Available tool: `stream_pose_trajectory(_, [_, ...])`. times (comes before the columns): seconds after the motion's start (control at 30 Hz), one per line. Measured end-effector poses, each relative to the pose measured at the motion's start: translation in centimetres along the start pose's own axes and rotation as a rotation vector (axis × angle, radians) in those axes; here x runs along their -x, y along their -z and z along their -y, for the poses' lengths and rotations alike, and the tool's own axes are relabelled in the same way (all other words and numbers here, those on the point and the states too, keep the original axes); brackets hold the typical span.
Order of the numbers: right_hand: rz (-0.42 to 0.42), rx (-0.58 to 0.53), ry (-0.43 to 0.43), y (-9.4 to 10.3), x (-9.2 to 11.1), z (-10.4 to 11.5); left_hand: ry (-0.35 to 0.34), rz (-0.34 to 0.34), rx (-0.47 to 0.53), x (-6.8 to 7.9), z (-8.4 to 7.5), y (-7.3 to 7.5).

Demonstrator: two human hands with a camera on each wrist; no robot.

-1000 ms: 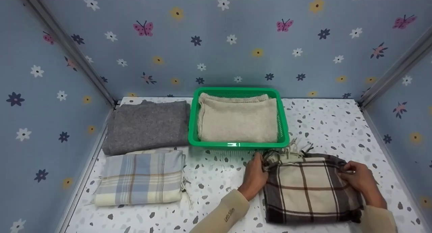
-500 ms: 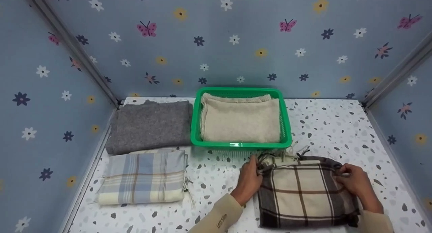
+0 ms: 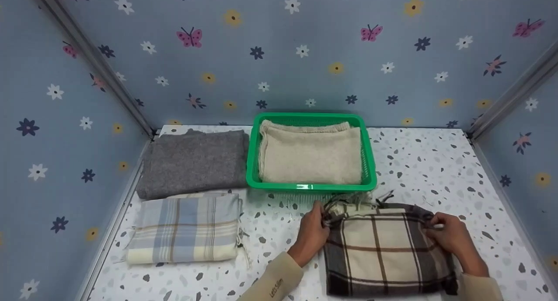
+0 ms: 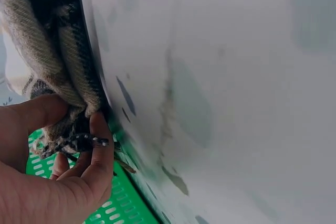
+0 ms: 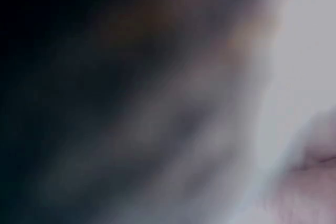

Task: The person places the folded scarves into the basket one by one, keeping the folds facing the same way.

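Beige-sleeved, the left hand (image 3: 311, 232) pinches the fringed far-left corner of a folded dark-brown, black and cream plaid blanket (image 3: 378, 253) between thumb and fingers, while the right hand (image 3: 451, 236) grips its far-right edge. That blanket is at the right front of a white, grey-speckled tabletop (image 3: 418, 161), near a green perforated plastic basket (image 3: 279, 186) holding a folded beige woolly cloth (image 3: 311, 155). Farther left, a folded grey cloth (image 3: 196, 164) sits beside the basket, behind a folded blue-and-cream checked blanket (image 3: 185, 231).

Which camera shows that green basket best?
The head view: the green basket shows its whole rim there. The left wrist view catches only some slotted wall behind the left hand; the blurred right wrist view shows none.
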State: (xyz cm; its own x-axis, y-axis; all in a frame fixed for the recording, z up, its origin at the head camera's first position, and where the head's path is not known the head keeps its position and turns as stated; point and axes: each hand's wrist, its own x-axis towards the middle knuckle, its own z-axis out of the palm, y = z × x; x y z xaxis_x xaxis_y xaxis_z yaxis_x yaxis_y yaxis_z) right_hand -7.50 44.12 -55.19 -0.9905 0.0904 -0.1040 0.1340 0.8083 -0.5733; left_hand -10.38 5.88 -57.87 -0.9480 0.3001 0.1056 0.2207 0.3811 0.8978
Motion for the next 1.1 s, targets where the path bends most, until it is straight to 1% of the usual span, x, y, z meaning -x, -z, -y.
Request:
stream_pose_trajectory(0.07, [0.003,-0.001,0.007,-0.1,0.1,0.2,0.024,0.009,-0.003,0.0,0.0,0.2])
stream_pose_trajectory(0.17, [0.014,0.000,0.015,-0.1,0.1,0.5,0.041,0.000,-0.034,-0.1,0.0,0.6])
stream_pose_trajectory(0.3, [0.047,0.008,0.020,-0.1,-0.1,0.9,0.044,-0.007,-0.047,0.0,0.2,1.1])
stream_pose_trajectory(0.6, [0.136,0.004,0.012,0.3,-0.5,1.6,0.066,-0.006,-0.038,0.2,0.5,2.1])
stream_pose_trajectory(0.67, [0.146,0.010,0.008,0.3,-0.5,1.8,0.061,-0.011,-0.037,0.3,0.6,2.3])
stream_pose_trajectory(0.73, [0.156,0.021,0.007,0.3,-0.6,2.0,0.042,-0.022,-0.036,0.4,0.8,2.4])
stream_pose_trajectory(0.83, [0.166,0.022,0.032,0.1,-0.7,2.2,0.011,-0.039,-0.044,0.4,1.1,2.7])
stream_pose_trajectory(0.93, [0.183,-0.009,0.056,0.0,-0.7,2.4,0.027,-0.016,-0.045,0.5,1.2,3.1])
stream_pose_trajectory(1.03, [0.195,-0.037,0.070,-0.2,-0.7,2.5,0.065,0.002,-0.052,0.6,1.1,3.4])
stream_pose_trajectory(1.1, [0.193,-0.038,0.072,-0.3,-0.7,2.7,0.066,-0.009,-0.069,0.6,1.1,3.5])
